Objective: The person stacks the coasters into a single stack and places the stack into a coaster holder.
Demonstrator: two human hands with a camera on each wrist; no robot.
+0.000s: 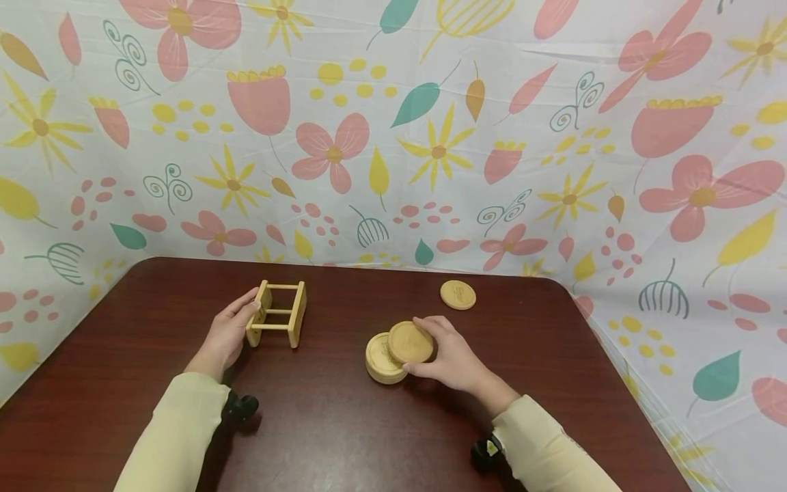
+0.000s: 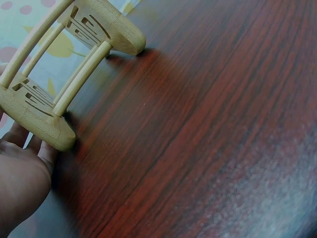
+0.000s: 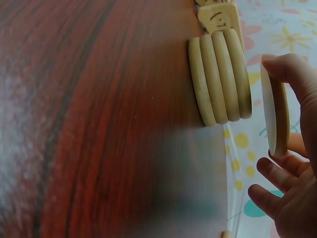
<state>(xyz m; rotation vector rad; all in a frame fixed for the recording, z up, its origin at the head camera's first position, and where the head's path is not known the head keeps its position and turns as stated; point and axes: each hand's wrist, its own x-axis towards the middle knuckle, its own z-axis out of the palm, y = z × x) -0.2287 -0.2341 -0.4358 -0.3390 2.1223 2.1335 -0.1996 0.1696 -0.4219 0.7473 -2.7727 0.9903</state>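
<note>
A small wooden coaster holder (image 1: 298, 316), with two side panels joined by round bars, stands on the table at the left. My left hand (image 1: 224, 336) grips its left panel; the left wrist view shows cut-out slots in both panels of the holder (image 2: 42, 119). Right of centre, my right hand (image 1: 453, 361) pinches a round wooden coaster (image 1: 410, 343) by its edge, thumb on one side and fingers on the other. Beneath it is a stack of several coasters (image 1: 376, 365). In the right wrist view a gap separates the held coaster (image 3: 281, 116) from the stack (image 3: 220, 82).
A single coaster (image 1: 458, 295) lies flat farther back on the right. The dark red-brown wooden table (image 1: 326, 430) has its back edge against a floral cloth (image 1: 393, 157). Black wrist cameras (image 1: 241, 407) sit on both wrists.
</note>
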